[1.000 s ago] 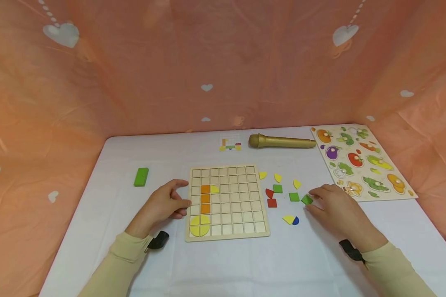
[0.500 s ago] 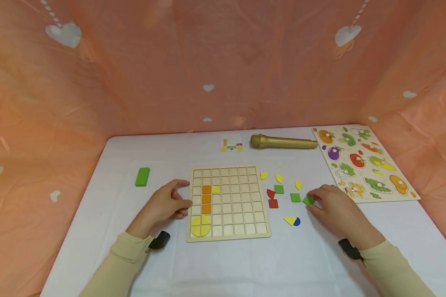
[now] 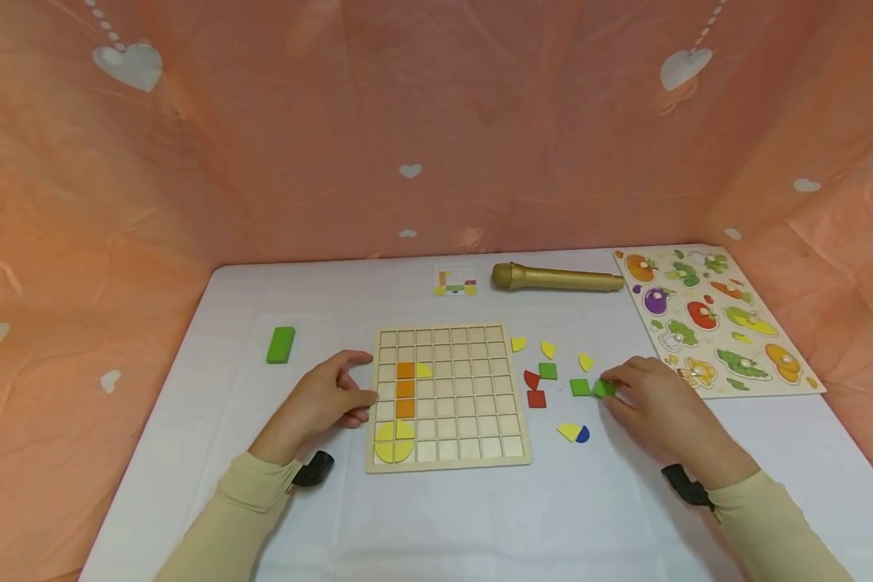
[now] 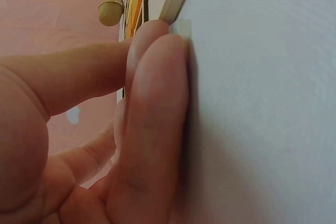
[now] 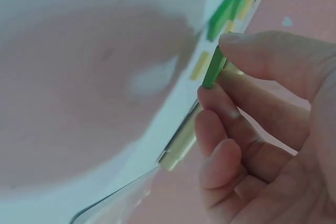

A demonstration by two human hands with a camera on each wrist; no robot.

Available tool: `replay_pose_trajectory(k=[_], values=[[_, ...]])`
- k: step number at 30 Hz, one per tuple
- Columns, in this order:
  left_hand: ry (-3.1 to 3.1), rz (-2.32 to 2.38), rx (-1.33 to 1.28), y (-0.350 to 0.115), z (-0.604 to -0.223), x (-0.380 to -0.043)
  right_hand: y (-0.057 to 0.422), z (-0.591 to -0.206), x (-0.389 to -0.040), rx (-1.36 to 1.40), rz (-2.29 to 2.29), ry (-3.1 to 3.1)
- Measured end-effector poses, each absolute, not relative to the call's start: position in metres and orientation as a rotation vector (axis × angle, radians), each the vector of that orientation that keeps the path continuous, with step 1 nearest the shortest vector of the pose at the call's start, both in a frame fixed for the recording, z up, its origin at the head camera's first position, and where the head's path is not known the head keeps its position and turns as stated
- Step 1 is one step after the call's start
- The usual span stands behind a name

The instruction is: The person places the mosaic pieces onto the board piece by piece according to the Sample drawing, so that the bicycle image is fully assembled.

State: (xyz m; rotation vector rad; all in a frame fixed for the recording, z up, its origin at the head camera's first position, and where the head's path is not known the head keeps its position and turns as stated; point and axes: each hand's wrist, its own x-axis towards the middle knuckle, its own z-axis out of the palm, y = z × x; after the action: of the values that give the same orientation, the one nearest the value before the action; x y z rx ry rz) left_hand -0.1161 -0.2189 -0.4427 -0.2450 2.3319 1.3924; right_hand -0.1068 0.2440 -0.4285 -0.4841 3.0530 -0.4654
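Observation:
In the head view, my left hand (image 3: 325,396) holds the left edge of a wooden grid board (image 3: 473,404), thumb and index fingertips right at the rim. Its lower fingers are curled, fingertips against the board's side in the left wrist view. Orange squares (image 3: 405,389) and yellow quarter-circle tiles (image 3: 384,451) sit in the board's left cells. Right of the board, my right hand (image 3: 651,400) pinches a green square tile (image 5: 214,67) between thumb and fingertips. A second green tile (image 3: 579,387) lies just left of it.
Beside the board lie red tiles (image 3: 536,399), yellow tiles (image 3: 586,362) and a blue piece (image 3: 583,434). Behind are a pattern card (image 3: 455,279) and a gold toy microphone (image 3: 553,278). A vegetable puzzle (image 3: 706,339) lies at right, a green block (image 3: 280,345) at left.
The green tile in my right fingers has turned from a tilted diamond to a straighter position. My left hand stays at the board's edge. The head view has shifted slightly.

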Motion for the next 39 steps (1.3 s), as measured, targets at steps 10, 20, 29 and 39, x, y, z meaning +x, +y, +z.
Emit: replay_pose_trajectory(k=[10,20,29,39], values=[[2.335,1.380,-0.247,-0.219,-0.443,-0.117,0.187,-0.424,-0.114,-0.649,-0.523,3.013],[2.324,1.378,-0.264,-0.220,-0.444,-0.119,0.109,-0.428,-0.121,-1.071,-0.575,2.961],[2.321,1.379,-0.244,-0.218,-0.445,-0.119,0.061,-0.428,-0.109,-1.152,-0.571,2.796],[2.322,1.385,-0.246,-0.221,-0.444,-0.118,0.044,-0.437,-0.102,-1.280,-0.531,2.762]])
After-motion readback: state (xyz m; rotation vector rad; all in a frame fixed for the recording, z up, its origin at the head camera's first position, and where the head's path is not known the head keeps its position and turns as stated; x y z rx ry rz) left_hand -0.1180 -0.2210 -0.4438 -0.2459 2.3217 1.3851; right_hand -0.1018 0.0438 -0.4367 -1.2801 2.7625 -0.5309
